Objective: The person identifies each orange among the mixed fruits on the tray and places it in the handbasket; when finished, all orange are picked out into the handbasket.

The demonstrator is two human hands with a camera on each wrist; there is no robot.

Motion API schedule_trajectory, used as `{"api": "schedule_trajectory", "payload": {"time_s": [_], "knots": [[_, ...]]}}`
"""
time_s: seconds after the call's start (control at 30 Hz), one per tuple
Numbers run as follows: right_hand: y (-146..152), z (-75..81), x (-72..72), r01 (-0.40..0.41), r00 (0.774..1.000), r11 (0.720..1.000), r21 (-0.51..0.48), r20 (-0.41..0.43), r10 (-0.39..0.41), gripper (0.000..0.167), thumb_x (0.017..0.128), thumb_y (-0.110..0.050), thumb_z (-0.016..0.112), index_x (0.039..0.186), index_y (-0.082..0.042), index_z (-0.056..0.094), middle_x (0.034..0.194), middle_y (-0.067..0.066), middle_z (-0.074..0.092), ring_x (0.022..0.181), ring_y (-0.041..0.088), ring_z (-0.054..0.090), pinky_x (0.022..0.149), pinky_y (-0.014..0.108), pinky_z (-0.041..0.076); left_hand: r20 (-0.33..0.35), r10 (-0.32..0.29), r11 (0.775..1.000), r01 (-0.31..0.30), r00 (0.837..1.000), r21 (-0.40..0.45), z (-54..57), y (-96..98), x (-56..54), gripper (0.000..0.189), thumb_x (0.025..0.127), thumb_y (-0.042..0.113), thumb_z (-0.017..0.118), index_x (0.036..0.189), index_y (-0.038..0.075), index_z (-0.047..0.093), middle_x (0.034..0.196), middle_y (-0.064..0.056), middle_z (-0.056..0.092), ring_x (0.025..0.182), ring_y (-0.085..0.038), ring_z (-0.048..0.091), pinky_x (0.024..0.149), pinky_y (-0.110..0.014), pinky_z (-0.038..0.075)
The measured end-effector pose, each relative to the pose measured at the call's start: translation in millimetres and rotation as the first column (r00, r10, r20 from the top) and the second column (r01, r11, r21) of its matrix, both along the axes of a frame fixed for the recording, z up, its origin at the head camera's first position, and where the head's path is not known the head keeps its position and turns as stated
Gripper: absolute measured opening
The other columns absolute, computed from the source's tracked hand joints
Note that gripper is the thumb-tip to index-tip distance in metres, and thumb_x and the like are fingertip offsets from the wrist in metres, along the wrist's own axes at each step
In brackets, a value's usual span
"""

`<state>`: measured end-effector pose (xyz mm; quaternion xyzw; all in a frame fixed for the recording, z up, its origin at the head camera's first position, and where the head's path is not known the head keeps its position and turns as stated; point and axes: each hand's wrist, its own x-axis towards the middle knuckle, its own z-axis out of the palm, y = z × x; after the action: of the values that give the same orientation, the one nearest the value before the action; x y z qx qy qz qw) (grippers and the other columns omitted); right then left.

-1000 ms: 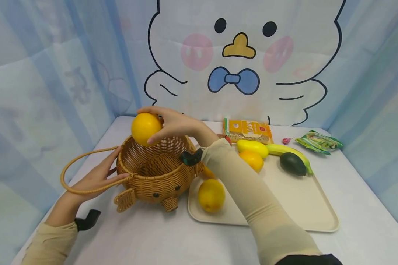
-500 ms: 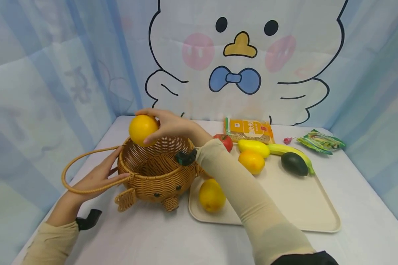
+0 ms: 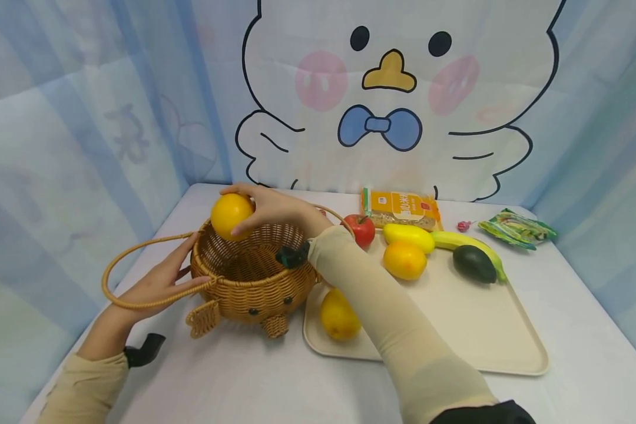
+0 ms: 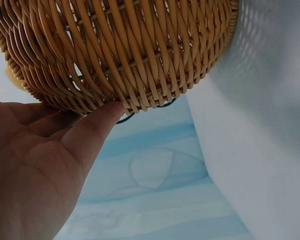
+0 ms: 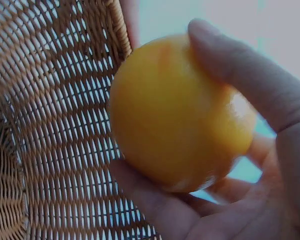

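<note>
In the head view my right hand (image 3: 275, 211) grips an orange (image 3: 232, 216) over the far left rim of a brown wicker basket (image 3: 265, 297). Thumb and fingers lie round the orange (image 5: 180, 115) in the right wrist view, with the woven wall beside it. My left hand (image 3: 156, 288) touches the basket's left outer side, its fingers fairly straight, under the raised loop handle (image 3: 118, 259). The left wrist view has fingertips against the outer weave (image 4: 130, 55); some fingers are partly hidden.
A cream tray (image 3: 487, 335) at right bears a yellow fruit (image 3: 340, 318), another orange (image 3: 404, 260), a mango-like yellow fruit (image 3: 410, 237), a banana (image 3: 471, 242) and a dark green avocado (image 3: 474, 264). Behind are an apple (image 3: 361, 229), a grain bag (image 3: 401, 209) and a green packet (image 3: 518, 228).
My right hand has lowered slightly with the orange, toward the basket's opening. The left hand stays on the basket's side. The whole view has shifted slightly.
</note>
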<state>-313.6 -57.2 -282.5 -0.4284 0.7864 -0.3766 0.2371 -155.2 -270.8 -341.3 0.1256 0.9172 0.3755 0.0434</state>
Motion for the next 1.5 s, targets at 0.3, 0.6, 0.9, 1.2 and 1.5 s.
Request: {"api": "schedule_trajectory", "payload": {"time_s": [0.3,0.6,0.9,1.2,1.5], "knots": [[-10.5,-15.0,-9.2,-0.041,0.999,0.998,0.056,-0.019,0.042,0.078,0.077,-0.027,0.078,0.142,-0.019,0.036,0.137,0.004,0.045,0.111,0.016,0.052,0.09,0.023,0.051,0.009,0.003,1.0,-0.003,1.0,-0.01,0.4,0.1,-1.5,0.092,0.093,0.036,0.057,0.152,0.016,-0.01,0.159,-0.017,-0.002,0.144,-0.043,0.011,0.11,-0.063,0.028],[-18.9,-23.7,-13.1,-0.106,0.991,0.977,0.187,-0.066,0.12,0.077,0.074,-0.033,0.08,0.139,-0.021,0.041,0.14,0.001,0.044,0.112,0.013,0.05,0.091,0.023,0.049,0.004,0.001,1.0,-0.001,1.0,-0.012,0.7,-1.0,-1.5,0.091,0.093,0.036,0.058,0.152,0.017,-0.009,0.159,-0.017,-0.002,0.144,-0.043,0.011,0.111,-0.063,0.028],[-27.0,-21.0,-9.9,-0.119,0.986,0.965,0.234,-0.085,0.143,0.076,0.074,-0.032,0.08,0.138,-0.021,0.041,0.137,0.0,0.046,0.11,0.013,0.051,0.089,0.023,0.049,0.0,0.0,1.0,0.0,1.0,-0.018,0.0,-2.0,-1.5,0.091,0.093,0.035,0.057,0.152,0.017,-0.009,0.159,-0.016,-0.002,0.144,-0.042,0.011,0.11,-0.062,0.029],[-33.1,-28.5,-4.0,-0.111,0.986,0.923,0.368,-0.079,0.149,0.075,0.075,-0.027,0.08,0.138,-0.019,0.04,0.133,0.003,0.047,0.112,0.015,0.049,0.089,0.022,0.047,0.006,-0.007,1.0,0.007,1.0,0.0,-3.2,-0.3,0.0,0.09,0.093,0.035,0.057,0.152,0.018,-0.008,0.16,-0.016,-0.001,0.145,-0.041,0.01,0.111,-0.062,0.028],[-32.9,-34.2,-4.8,-0.105,0.992,0.901,0.421,-0.024,0.126,0.071,0.077,-0.025,0.077,0.136,-0.022,0.038,0.13,0.004,0.046,0.11,0.016,0.049,0.086,0.023,0.048,-0.001,-0.001,1.0,0.001,1.0,0.002,-4.9,-0.2,-0.7,0.09,0.094,0.035,0.057,0.152,0.019,-0.009,0.16,-0.014,-0.003,0.145,-0.041,0.01,0.111,-0.062,0.028]]}}
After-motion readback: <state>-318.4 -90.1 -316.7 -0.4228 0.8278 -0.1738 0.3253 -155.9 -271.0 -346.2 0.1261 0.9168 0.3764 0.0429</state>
